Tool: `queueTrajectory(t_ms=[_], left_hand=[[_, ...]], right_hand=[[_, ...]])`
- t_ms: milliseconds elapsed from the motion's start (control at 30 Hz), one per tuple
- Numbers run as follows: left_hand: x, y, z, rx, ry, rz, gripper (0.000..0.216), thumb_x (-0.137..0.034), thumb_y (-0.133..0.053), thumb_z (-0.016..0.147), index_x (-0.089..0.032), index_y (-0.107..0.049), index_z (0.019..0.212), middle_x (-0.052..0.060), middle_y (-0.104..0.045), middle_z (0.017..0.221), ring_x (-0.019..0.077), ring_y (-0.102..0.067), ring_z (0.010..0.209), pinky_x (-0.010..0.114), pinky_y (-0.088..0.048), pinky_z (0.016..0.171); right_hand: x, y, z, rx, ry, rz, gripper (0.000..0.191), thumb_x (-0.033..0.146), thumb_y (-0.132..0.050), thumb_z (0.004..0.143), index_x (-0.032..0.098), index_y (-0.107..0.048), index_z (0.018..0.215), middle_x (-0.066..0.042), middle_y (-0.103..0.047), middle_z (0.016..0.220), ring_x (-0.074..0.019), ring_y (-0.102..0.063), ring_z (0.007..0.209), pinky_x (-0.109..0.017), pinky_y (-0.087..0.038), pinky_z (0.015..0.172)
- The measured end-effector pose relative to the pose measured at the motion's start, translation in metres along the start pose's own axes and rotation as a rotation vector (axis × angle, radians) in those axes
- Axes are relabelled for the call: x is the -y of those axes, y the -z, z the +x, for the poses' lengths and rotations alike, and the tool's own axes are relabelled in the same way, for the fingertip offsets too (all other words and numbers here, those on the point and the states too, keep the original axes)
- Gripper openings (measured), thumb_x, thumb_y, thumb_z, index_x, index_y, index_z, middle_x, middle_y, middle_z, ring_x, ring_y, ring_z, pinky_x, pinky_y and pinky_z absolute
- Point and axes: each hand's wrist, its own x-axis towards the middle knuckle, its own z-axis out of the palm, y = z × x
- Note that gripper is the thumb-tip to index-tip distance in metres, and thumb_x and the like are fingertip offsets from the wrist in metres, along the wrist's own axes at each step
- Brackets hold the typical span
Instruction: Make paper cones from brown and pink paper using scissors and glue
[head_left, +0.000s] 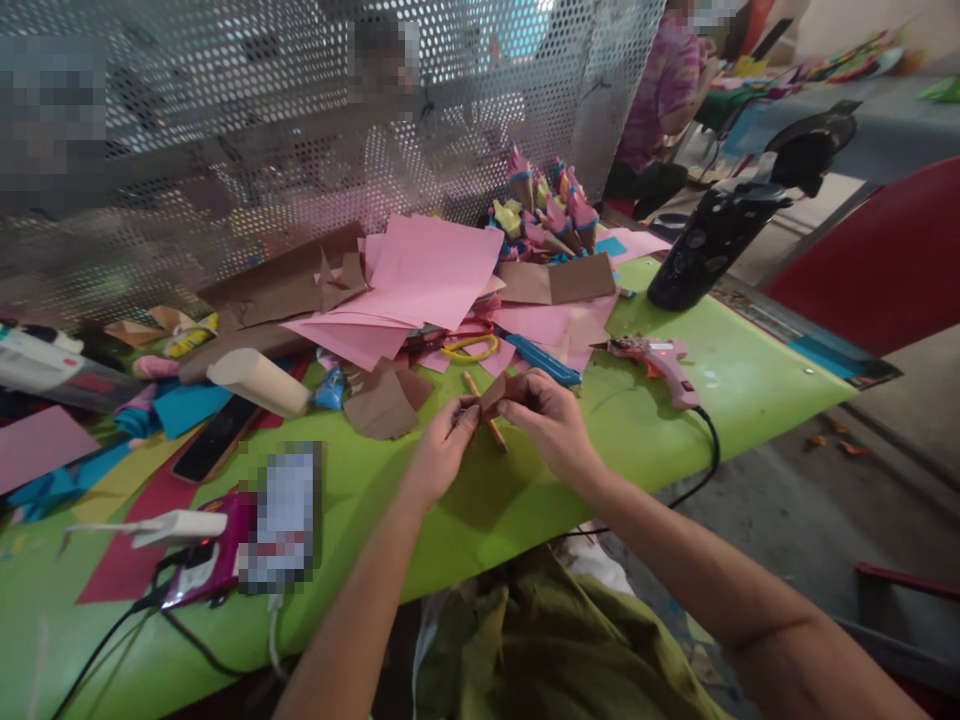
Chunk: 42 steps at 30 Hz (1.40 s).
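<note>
Between my two hands is a small piece of brown paper (501, 392), folded or curled. My left hand (448, 440) pinches its left end, and my right hand (551, 415) grips the right end with thumb and fingers. Under the paper a yellow pencil (495, 432) lies on the green table (390, 520). Just beyond my hands are a blue utility knife (544, 360) and scissors with yellow handles (472, 347). To the right a pink glue gun (664, 362) rests on its side, its cord running off the table edge. Left of my hands lies a cut brown paper scrap (386, 400).
Pink paper sheets (435, 265) and finished paper cones (555, 210) lie at the back by a perforated metal panel (262, 120). A black bottle (701, 245) stands right. At left are a phone (217, 437), a power strip (206, 560) and a cardboard tube (259, 380). Another person (664, 90) sits beyond.
</note>
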Motion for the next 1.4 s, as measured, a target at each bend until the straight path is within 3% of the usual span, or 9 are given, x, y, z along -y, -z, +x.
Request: queueTrajectory(t_ms=[200,367,567,800,1067,1167,1267,1400], left_hand=[[-0.0028,0.0015,-0.001,-0.059,0.029,0.067,0.03,-0.045,-0.051,0.095,-0.02,-0.065,0.105,0.005,-0.07,0.096,0.0205,-0.063,0.09,0.031,-0.048,0.082],[-0.0053,0.0005,-0.0007,-0.087,0.052,0.128,0.027,-0.041,-0.048,0.095,-0.021,-0.064,0.105,0.007,-0.072,0.102,0.023,-0.065,0.098,0.035,-0.048,0.088],[-0.0048,-0.0005,-0.0008,-0.061,0.036,0.211,0.025,-0.041,-0.046,0.096,-0.024,-0.061,0.107,0.006,-0.073,0.103,0.0246,-0.066,0.103,0.037,-0.049,0.09],[-0.0068,0.0008,-0.0028,-0.032,-0.034,0.176,0.024,-0.043,-0.047,0.097,-0.023,-0.059,0.105,0.006,-0.071,0.108,0.0222,-0.065,0.103,0.034,-0.048,0.09],[-0.0089,0.0024,-0.004,-0.029,-0.054,0.176,0.027,-0.04,-0.044,0.099,-0.02,-0.062,0.102,0.006,-0.069,0.098,0.0213,-0.063,0.095,0.034,-0.048,0.087],[-0.0085,0.0033,-0.004,0.0,-0.033,0.157,0.033,-0.046,-0.047,0.097,-0.02,-0.063,0.111,0.007,-0.07,0.098,0.0231,-0.064,0.095,0.035,-0.049,0.086],[-0.0061,0.0028,-0.0032,0.037,-0.042,0.141,0.045,-0.05,-0.052,0.095,-0.019,-0.06,0.127,0.01,-0.072,0.111,0.026,-0.065,0.104,0.038,-0.049,0.092],[-0.0028,0.0018,-0.0019,0.05,-0.066,0.142,0.046,-0.05,-0.054,0.094,-0.019,-0.06,0.127,0.011,-0.071,0.121,0.0285,-0.063,0.114,0.04,-0.047,0.098]], right_hand=[[0.002,0.0066,0.0018,0.117,-0.095,0.104,0.015,0.036,-0.066,0.074,0.021,-0.067,0.074,-0.001,-0.056,0.078,-0.0149,-0.05,0.067,-0.029,-0.04,0.062],[0.0074,0.0066,0.0006,0.156,-0.106,0.168,0.021,0.041,-0.069,0.074,0.021,-0.067,0.079,-0.001,-0.059,0.077,-0.0155,-0.051,0.068,-0.029,-0.041,0.063],[0.0055,0.0057,0.0022,0.098,-0.141,0.142,0.028,0.043,-0.078,0.068,0.02,-0.063,0.073,0.002,-0.059,0.069,-0.014,-0.05,0.065,-0.027,-0.039,0.06],[0.0039,0.0087,0.0027,0.056,-0.089,0.063,0.025,0.043,-0.07,0.074,0.021,-0.061,0.066,0.002,-0.055,0.061,-0.0131,-0.045,0.058,-0.027,-0.037,0.055],[0.0018,0.0086,0.0032,-0.002,-0.068,0.073,0.024,0.041,-0.069,0.074,0.021,-0.059,0.065,0.002,-0.054,0.061,-0.013,-0.045,0.06,-0.027,-0.037,0.057],[0.0026,0.0092,0.0033,0.008,-0.069,0.071,0.025,0.041,-0.069,0.075,0.021,-0.058,0.064,0.002,-0.054,0.062,-0.0131,-0.045,0.06,-0.028,-0.036,0.057],[0.0054,0.0092,0.0019,0.036,-0.075,0.052,0.024,0.04,-0.07,0.074,0.021,-0.06,0.066,0.002,-0.055,0.063,-0.013,-0.045,0.06,-0.028,-0.036,0.057],[0.0087,0.0084,0.0,0.059,-0.079,0.043,0.022,0.039,-0.07,0.074,0.021,-0.061,0.066,0.002,-0.056,0.064,-0.0131,-0.046,0.06,-0.028,-0.038,0.057]])
